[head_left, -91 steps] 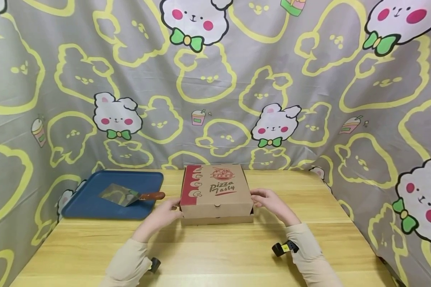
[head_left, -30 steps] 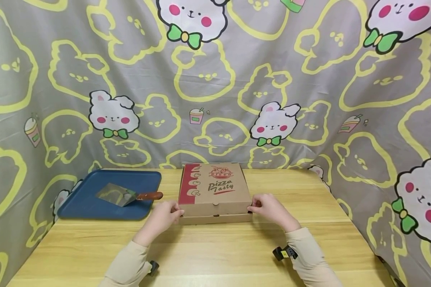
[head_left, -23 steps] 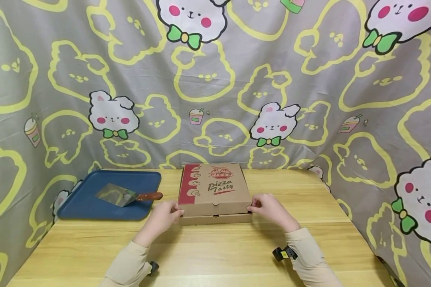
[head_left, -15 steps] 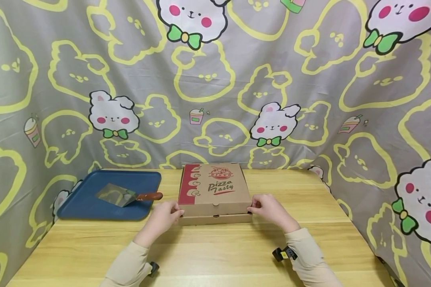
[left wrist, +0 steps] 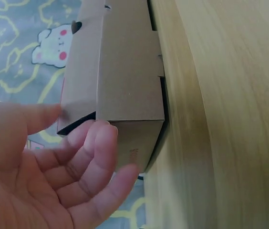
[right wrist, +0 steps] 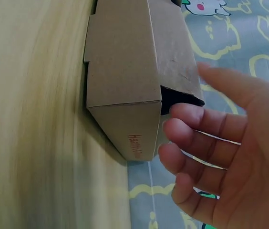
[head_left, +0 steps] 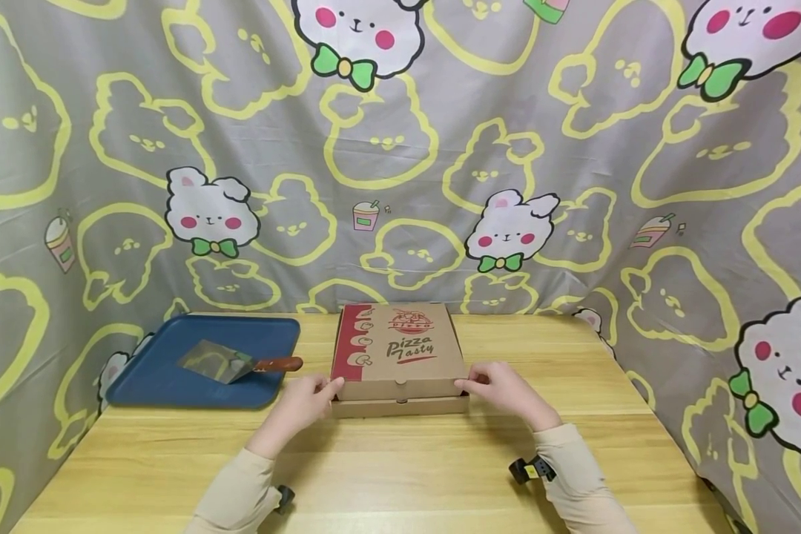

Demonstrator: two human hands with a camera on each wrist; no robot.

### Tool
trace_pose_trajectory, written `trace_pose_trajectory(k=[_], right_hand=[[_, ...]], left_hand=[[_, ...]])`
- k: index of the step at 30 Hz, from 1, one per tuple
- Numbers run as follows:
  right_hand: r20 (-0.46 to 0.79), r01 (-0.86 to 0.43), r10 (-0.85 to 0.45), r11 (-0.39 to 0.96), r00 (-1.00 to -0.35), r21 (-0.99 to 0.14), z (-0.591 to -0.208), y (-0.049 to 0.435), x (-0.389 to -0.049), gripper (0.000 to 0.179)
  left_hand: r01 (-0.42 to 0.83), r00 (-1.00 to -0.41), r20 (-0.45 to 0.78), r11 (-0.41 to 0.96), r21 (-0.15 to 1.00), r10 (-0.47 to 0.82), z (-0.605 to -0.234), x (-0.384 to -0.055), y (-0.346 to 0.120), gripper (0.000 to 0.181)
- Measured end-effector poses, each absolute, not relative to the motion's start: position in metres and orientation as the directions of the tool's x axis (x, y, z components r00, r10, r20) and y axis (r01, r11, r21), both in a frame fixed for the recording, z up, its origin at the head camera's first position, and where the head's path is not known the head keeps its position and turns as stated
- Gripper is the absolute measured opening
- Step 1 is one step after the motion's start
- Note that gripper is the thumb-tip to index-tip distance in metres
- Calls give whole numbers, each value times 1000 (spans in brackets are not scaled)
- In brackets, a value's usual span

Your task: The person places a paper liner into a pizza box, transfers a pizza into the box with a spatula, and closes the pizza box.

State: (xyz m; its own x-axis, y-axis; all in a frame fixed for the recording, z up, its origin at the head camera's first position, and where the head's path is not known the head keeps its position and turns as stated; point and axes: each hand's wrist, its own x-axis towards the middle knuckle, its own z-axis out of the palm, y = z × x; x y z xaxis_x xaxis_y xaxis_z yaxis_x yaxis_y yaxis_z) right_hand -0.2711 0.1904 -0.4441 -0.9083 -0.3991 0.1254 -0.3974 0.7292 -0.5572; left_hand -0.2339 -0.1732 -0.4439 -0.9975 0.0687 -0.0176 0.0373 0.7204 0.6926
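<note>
A brown cardboard pizza box [head_left: 410,348] with a red stripe lies on the table, its lid's front flap [head_left: 400,389] standing partly above the base [head_left: 400,409]. At the front left corner my left hand [head_left: 300,406] pinches the lid, thumb on the flap and fingers curled behind its edge. My right hand [head_left: 503,389] holds the front right corner the same way. A dark gap shows behind the flap at each corner in the wrist views. Whatever is inside the box is hidden.
Left of the box a blue tray [head_left: 153,382] bears a metal pizza server [head_left: 216,362], its wooden handle [head_left: 277,365] jutting over the tray's right edge. A patterned curtain [head_left: 400,200] encloses the back and sides of the wooden table [head_left: 400,475].
Three seconds ago both hands were at the box's sides; they then closed on the front corners. In the last half second both thumbs have shifted onto the flap's front face. Tray and server stay put.
</note>
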Motion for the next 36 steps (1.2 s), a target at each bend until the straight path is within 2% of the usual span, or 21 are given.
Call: trace_pose_trajectory(k=[5,10,16,20,24,36], right_hand=[[54,-255,-304,673,-951,-695,-449,189,-275,42],[-28,-104,-226,551,-974,-828,-457,190,-278,40],[-134,24,-266,381,-954,-924,-465,193,-279,49],[-209,121,-291,293,-934,-949,-470,194,-283,62],[-259,187,-297,251,-919,-950,-473,196,-286,66],[-271,198,-302,252,-914,-947,-472,195,-287,72]], left_hand=[[-61,-995,-102,664,745,24,-444,-234,-177,51],[-142,-986,-166,484,863,7,-452,-236,-176,55],[-225,-963,-256,268,937,85,-463,-242,-178,74],[-264,-951,-288,192,945,110,-467,-245,-180,73],[-278,-949,-294,135,951,116,-471,-248,-183,69],[-276,-948,-293,138,951,124,-472,-249,-186,69]])
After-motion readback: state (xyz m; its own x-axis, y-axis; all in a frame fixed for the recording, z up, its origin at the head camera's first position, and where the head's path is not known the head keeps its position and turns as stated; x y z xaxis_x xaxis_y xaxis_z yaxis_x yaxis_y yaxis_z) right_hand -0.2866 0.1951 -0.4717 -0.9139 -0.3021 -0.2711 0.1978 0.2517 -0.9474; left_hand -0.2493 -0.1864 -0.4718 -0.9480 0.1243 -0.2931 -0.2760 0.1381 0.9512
